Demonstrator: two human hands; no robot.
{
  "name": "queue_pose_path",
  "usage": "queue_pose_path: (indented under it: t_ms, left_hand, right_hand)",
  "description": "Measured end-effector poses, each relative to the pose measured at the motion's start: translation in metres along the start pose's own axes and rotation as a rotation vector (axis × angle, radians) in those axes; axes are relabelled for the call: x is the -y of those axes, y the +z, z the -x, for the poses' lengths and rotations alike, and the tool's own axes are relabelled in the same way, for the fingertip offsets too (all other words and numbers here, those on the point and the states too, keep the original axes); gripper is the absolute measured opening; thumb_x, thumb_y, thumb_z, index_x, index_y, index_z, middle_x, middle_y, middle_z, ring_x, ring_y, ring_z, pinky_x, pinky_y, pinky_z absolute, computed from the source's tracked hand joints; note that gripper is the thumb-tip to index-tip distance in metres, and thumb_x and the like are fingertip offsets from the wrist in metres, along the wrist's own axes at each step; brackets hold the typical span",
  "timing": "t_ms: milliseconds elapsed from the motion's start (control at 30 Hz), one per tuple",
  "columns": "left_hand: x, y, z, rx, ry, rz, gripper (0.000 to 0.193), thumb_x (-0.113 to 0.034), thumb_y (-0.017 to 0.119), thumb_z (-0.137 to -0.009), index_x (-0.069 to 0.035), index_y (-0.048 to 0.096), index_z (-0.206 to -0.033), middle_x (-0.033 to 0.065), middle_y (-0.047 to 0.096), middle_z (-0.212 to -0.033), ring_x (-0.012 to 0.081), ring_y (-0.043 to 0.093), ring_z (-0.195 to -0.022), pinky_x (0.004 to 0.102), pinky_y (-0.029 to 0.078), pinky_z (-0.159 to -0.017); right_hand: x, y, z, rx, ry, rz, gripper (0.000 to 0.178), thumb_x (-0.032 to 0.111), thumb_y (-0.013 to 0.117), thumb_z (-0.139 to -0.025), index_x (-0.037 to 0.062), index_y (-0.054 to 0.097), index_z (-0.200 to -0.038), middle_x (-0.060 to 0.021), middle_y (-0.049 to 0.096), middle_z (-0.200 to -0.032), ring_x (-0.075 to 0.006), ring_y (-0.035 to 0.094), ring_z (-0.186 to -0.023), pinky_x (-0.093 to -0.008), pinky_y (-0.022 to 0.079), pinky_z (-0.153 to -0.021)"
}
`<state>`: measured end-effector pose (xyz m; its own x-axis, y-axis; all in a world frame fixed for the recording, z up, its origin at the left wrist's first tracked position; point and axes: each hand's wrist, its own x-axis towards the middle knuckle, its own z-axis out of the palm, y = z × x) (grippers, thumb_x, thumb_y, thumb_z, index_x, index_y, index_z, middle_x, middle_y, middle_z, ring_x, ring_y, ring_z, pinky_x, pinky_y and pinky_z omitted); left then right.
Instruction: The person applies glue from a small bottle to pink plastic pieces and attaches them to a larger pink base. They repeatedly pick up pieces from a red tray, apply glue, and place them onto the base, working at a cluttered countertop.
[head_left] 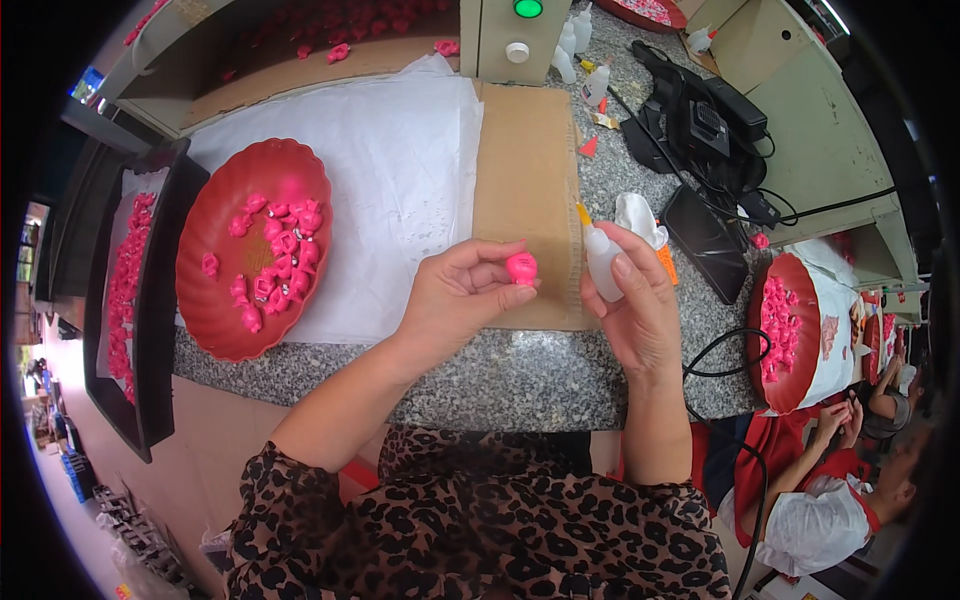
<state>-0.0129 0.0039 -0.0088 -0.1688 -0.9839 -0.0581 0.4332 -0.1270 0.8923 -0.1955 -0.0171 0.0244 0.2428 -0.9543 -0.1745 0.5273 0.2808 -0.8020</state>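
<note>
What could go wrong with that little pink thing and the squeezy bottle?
Two things, maybe. The pink piece is small and held only by the fingertips of the left hand, so it could slip and drop. The soft-looking white bottle is gripped in the right hand, with its yellow tip pointing up; if there is liquid inside, a hard squeeze might squirt some out by accident.
</note>
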Motion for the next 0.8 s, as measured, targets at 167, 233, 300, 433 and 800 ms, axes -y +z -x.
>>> queue_pose_path:
  t_ms: [167, 233, 300, 433, 800]
  left_hand:
    - [-0.001, 0.001, 0.0, -0.027, 0.002, -0.033, 0.036, 0.008, 0.059, -0.074, 0.003, 0.05, -0.109, 0.0111, 0.059, -0.098, 0.0186, 0.059, -0.091, 0.0272, 0.049, -0.082]
    - [0.0, 0.0, 0.0, -0.036, 0.006, -0.051, 0.036, 0.008, 0.059, -0.074, 0.003, 0.051, -0.109, 0.0111, 0.059, -0.098, 0.0184, 0.059, -0.09, 0.0271, 0.049, -0.082]
    - [0.0, 0.0, 0.0, -0.051, 0.014, -0.067, 0.036, 0.008, 0.06, -0.074, 0.003, 0.051, -0.108, 0.0108, 0.059, -0.097, 0.0182, 0.059, -0.09, 0.027, 0.049, -0.082]
    - [0.001, 0.0, 0.0, -0.07, 0.017, -0.047, 0.037, 0.008, 0.06, -0.074, 0.003, 0.051, -0.109, 0.0103, 0.06, -0.096, 0.0174, 0.059, -0.09, 0.0259, 0.048, -0.082]
    - [0.002, -0.001, 0.0, -0.098, 0.03, -0.061, 0.037, 0.009, 0.06, -0.074, 0.003, 0.051, -0.109, 0.01, 0.059, -0.097, 0.0135, 0.058, -0.09, 0.0243, 0.048, -0.081]
  right_hand:
    - [-0.005, -0.008, -0.002, 0.014, -0.141, 0.044, 0.034, 0.004, 0.064, -0.075, 0.001, 0.05, -0.106, -0.0052, 0.055, -0.087, -0.0111, 0.054, -0.071, -0.0215, 0.043, -0.056]
    - [-0.007, -0.009, -0.001, -0.031, -0.175, 0.024, 0.031, 0.004, 0.064, -0.075, 0.0015, 0.05, -0.103, -0.0051, 0.055, -0.087, -0.0115, 0.054, -0.072, -0.0226, 0.043, -0.056]
    - [-0.01, -0.01, -0.001, -0.044, -0.232, 0.022, 0.027, 0.006, 0.064, -0.076, 0.0023, 0.05, -0.099, -0.0049, 0.054, -0.087, -0.012, 0.053, -0.072, -0.0237, 0.043, -0.056]
    - [-0.007, -0.011, 0.004, 0.028, -0.264, 0.097, 0.026, 0.009, 0.062, -0.077, 0.0016, 0.049, -0.099, -0.0071, 0.051, -0.093, -0.0133, 0.053, -0.072, -0.0245, 0.045, -0.057]
    - [-0.017, -0.004, 0.005, 0.04, -0.507, 0.409, 0.024, 0.012, 0.059, -0.079, -0.0002, 0.049, -0.096, -0.0087, 0.047, -0.093, -0.014, 0.051, -0.064, -0.0247, 0.039, -0.052]
